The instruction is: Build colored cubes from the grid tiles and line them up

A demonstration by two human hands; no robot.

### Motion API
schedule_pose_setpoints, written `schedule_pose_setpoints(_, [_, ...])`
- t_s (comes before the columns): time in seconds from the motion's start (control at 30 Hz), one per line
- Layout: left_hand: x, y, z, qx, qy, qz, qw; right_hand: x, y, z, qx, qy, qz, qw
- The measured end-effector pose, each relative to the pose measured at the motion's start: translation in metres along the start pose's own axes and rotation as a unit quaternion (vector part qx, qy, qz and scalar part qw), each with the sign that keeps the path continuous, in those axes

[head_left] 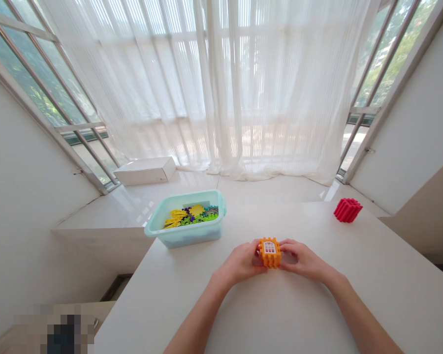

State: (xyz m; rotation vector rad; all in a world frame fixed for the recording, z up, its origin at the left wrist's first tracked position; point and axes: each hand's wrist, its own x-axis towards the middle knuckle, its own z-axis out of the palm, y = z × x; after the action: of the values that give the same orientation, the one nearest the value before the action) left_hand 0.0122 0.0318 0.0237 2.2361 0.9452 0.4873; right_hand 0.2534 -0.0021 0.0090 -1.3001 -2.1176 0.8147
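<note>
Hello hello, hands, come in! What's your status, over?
Left hand and right hand on orange block. Pale blue bin of toy pieces ahead. Red block off right, apart from hands.

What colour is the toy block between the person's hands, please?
The block is orange with a white window, head view.

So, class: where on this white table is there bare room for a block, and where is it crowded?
Free: between the blue tub and the red block, and right of the right hand. Crowded: the tub's corner and the orange block against the left hand.
</note>
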Motion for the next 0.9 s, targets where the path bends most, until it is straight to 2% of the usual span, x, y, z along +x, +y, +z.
schedule_pose_setpoints(0.17, [0.0, 0.003, 0.001, -0.004, -0.002, 0.017, 1.0, 0.0, -0.001, 0.001, -0.006, 0.0, -0.002, 1.0])
schedule_pose_setpoints(0.6, [0.0, 0.003, 0.004, 0.007, 0.005, -0.001, 1.0, 0.0, -0.003, 0.001, -0.008, 0.0, 0.002, 1.0])
schedule_pose_setpoints(0.9, [0.002, -0.007, 0.007, 0.012, 0.013, -0.005, 1.0, 0.001, 0.0, 0.002, -0.001, -0.002, 0.005, 1.0])
